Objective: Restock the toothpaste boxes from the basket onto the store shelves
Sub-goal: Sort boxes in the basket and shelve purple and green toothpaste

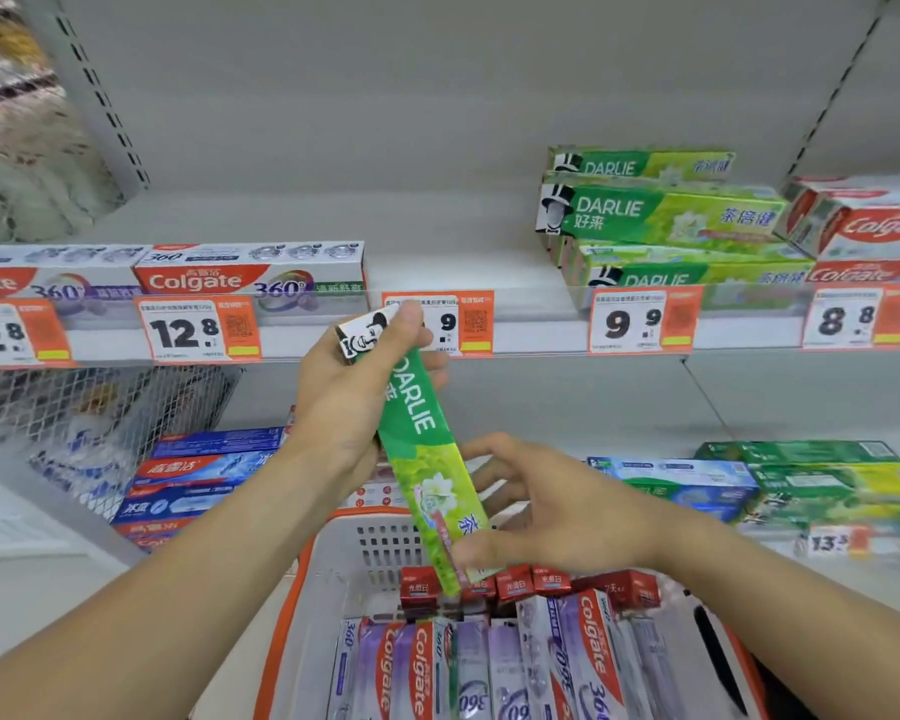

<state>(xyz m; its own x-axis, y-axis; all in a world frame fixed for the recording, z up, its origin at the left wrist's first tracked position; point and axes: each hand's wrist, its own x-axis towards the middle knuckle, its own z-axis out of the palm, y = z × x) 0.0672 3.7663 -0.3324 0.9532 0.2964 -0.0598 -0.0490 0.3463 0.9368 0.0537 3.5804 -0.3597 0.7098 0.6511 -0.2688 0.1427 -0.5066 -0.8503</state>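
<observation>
I hold a green Darlie toothpaste box [421, 439] upright and tilted in front of the shelf. My left hand [349, 402] grips its upper end, fingers curled round the top. My right hand [536, 506] pinches the box's lower end just above the basket [328, 553]. The white basket with an orange rim holds several Colgate 360 boxes [489, 667] and small red boxes [515, 584]. On the upper shelf [437, 252] a stack of matching Darlie boxes [671, 220] lies at the right.
Colgate 360 boxes [250, 272] stand at the upper shelf's left, red Colgate boxes [868, 226] at its far right. Orange price tags [640, 319] line the shelf edge. The lower shelf carries blue boxes [198, 475] and green ones [822, 480]. A wire basket [94, 407] hangs left.
</observation>
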